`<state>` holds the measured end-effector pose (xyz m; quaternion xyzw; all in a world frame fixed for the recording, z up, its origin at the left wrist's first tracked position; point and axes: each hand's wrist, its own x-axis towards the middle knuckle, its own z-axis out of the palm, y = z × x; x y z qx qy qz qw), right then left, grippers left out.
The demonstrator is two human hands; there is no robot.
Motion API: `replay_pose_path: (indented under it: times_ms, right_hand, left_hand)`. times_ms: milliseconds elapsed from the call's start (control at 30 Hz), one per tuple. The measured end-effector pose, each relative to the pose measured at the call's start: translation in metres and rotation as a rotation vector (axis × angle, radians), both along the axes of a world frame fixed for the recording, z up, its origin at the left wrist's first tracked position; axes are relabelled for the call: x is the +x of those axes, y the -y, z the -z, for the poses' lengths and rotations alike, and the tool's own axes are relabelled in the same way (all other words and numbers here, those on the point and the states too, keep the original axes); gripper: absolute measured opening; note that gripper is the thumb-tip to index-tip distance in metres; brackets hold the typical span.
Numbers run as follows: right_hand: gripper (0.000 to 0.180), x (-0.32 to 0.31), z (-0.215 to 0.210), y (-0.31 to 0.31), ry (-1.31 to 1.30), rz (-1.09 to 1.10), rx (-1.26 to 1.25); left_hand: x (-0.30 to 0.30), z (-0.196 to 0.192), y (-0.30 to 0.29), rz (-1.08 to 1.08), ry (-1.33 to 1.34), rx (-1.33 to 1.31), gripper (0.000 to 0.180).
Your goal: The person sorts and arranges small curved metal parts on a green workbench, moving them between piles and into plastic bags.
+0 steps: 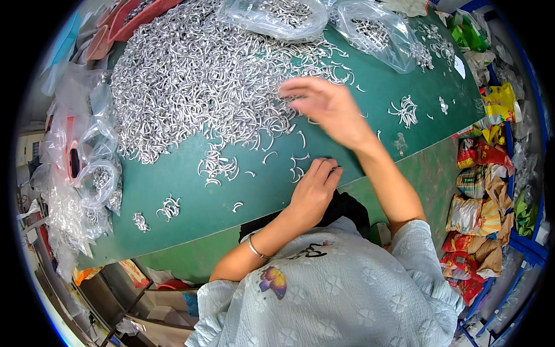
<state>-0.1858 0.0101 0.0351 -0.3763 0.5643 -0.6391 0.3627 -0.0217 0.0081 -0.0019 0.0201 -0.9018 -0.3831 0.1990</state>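
A wide heap of small curved silver metal pieces (191, 75) covers much of the green table (260, 205). Over the heap's right edge hovers my right hand (329, 110), its fingers stretched out and its thumb apart, slightly blurred by motion. My left hand (315, 188) rests at the near table edge with its fingers curled together. What it holds, if anything, is hidden. Just beyond its fingertips lie a few loose curved pieces (298, 168). A small cluster of curved pieces (217, 165) sits left of that hand.
Clear plastic bags of metal pieces (277, 20) stand at the far edge, with another bag (370, 34) to their right. A red tray (133, 20) is at the far left. Plastic bags (81, 173) hang along the left side. Colourful sacks (474, 214) fill the right-hand shelf.
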Motion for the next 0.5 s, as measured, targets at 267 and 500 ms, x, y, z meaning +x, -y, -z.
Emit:
replay_pose_path:
  times_ms: [267, 500]
  right_hand:
    - [0.019, -0.048, 0.004, -0.049, -0.888, 0.258, 0.380]
    - [0.010, -0.042, 0.017, -0.040, -1.326, 0.238, 0.448]
  left_hand:
    - [-0.001, -0.004, -0.002, 0.002, -0.012, 0.034, 0.036]
    - [0.001, -0.003, -0.001, -0.016, 0.006, 0.024, 0.034]
